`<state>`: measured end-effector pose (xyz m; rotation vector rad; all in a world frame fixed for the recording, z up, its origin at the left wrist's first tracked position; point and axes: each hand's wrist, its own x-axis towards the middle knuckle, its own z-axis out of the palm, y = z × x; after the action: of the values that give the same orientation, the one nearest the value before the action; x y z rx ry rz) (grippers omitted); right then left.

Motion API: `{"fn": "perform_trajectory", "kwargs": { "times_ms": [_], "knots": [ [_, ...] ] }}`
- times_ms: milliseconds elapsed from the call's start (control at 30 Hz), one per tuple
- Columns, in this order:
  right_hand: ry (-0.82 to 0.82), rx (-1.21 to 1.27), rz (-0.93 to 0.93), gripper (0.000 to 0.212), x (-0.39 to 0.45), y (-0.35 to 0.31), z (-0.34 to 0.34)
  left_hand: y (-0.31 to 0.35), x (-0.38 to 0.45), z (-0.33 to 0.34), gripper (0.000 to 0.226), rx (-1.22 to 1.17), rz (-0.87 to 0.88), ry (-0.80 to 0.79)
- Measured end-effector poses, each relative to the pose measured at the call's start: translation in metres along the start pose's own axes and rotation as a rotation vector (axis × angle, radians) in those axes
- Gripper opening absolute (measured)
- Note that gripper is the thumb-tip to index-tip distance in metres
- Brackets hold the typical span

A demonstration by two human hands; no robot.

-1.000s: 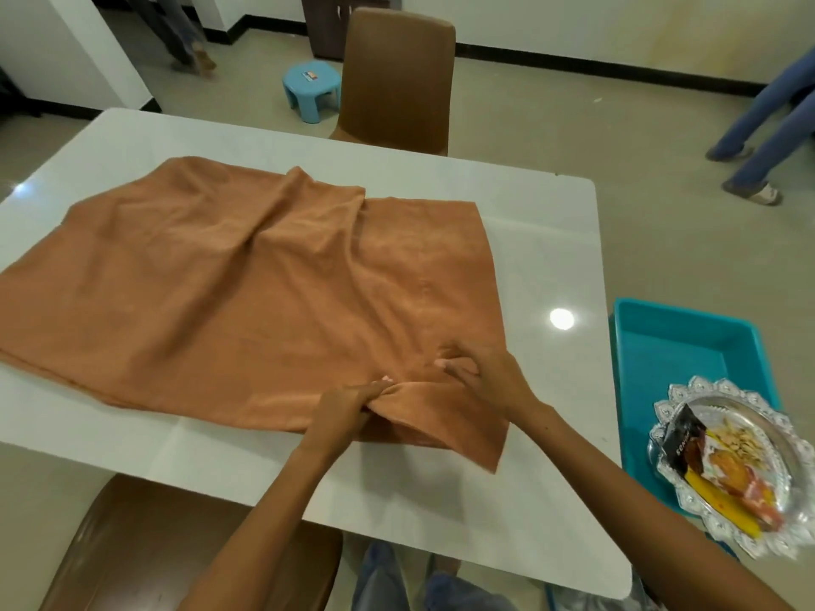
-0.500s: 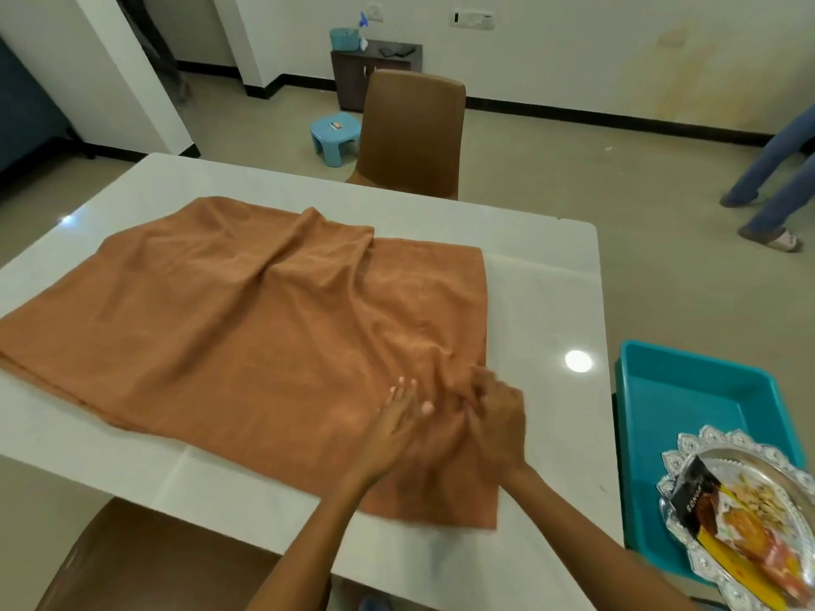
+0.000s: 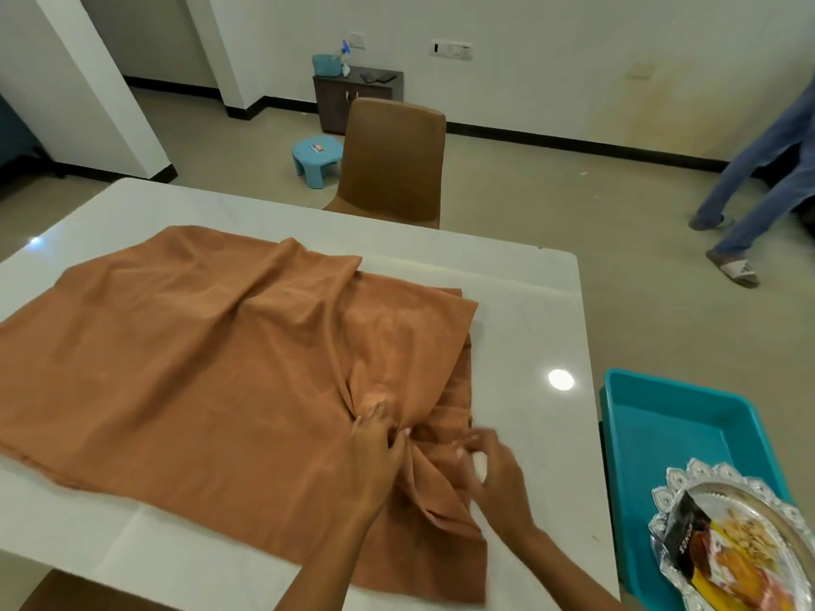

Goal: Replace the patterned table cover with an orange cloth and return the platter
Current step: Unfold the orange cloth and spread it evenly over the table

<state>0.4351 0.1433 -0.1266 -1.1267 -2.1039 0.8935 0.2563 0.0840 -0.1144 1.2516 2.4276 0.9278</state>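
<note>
Your orange cloth (image 3: 185, 363) lies spread over the white table (image 3: 529, 310), covering most of the left and middle of the top and leaving a bare strip along the right side and the near edge. It is not flat: long creases run from the far edge toward a bunched knot of folds near its right end, and the right edge is doubled over on itself.

Your left hand (image 3: 375, 452) sits on that bunch, fingers curled into the fabric and gathering a ridge of it between fingertips and thumb. Your right hand (image 3: 489, 469) is just beside it to the right, over the folded right part of the cloth; it is blurred, its fingers look bent toward the fabric, but you cannot tell whether they actually pinch it or only touch it.

The platter (image 3: 741, 540), silver with a scalloped rim, is off the table at the near right, resting on the near end of a teal tray (image 3: 661, 416) that stands beside the table's right edge. Snack packets (image 3: 701, 540) lie in it.

Beyond the table stands a brown chair (image 3: 392, 160), with a small blue stool (image 3: 315, 156) on the floor to its left and a dark cabinet (image 3: 353, 92) against the far wall. Another person's legs (image 3: 758, 187) show at far right.
</note>
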Motion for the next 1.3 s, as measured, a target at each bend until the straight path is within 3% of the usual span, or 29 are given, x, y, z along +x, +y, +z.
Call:
{"fn": "perform_trajectory", "kwargs": {
  "times_ms": [133,233,300,433,533,600,667,800,900,1033,1167,1300],
  "knots": [
    [0.088,-0.014,0.209,0.041,0.072,0.012,0.003,-0.012,0.006,-0.014,0.023,-0.156,-0.034,0.114],
    [0.022,-0.097,0.24,0.068,0.128,0.008,0.011,-0.035,0.015,-0.032,0.02,-0.208,-0.082,0.153],
    [-0.028,-0.099,0.258,0.075,0.161,0.002,0.019,-0.053,0.02,-0.046,0.023,-0.2,-0.12,0.142],
    [-0.02,0.013,0.325,0.058,0.205,-0.012,0.035,-0.084,0.02,-0.066,0.004,-0.23,-0.192,0.131],
    [-0.013,0.048,0.396,0.036,0.221,-0.022,0.045,-0.097,0.018,-0.073,0.025,-0.289,-0.232,0.122],
    [0.011,-0.039,0.34,0.039,0.225,-0.026,0.052,-0.101,0.021,-0.076,0.023,-0.307,-0.243,0.089],
    [0.045,-0.11,0.255,0.044,0.224,-0.033,0.058,-0.104,0.025,-0.077,0.007,-0.265,-0.223,0.069],
    [0.054,-0.092,0.187,0.028,0.216,-0.05,0.063,-0.106,0.028,-0.078,0.009,-0.17,-0.211,0.091],
    [0.066,-0.095,0.059,0.014,0.201,-0.057,0.07,-0.109,0.026,-0.079,0.035,-0.176,-0.222,0.095],
    [-0.026,-0.121,-0.225,0.023,0.166,-0.084,0.086,-0.103,0.02,-0.072,0.085,-0.221,-0.188,0.088],
    [-0.225,-0.032,-0.5,0.024,0.127,-0.11,0.103,-0.08,0.01,-0.067,0.092,-0.382,-0.189,0.083],
    [-0.066,0.088,-0.263,0.028,0.105,-0.083,0.098,-0.056,0.009,-0.055,0.095,-0.284,-0.244,0.157]
  ]
}}
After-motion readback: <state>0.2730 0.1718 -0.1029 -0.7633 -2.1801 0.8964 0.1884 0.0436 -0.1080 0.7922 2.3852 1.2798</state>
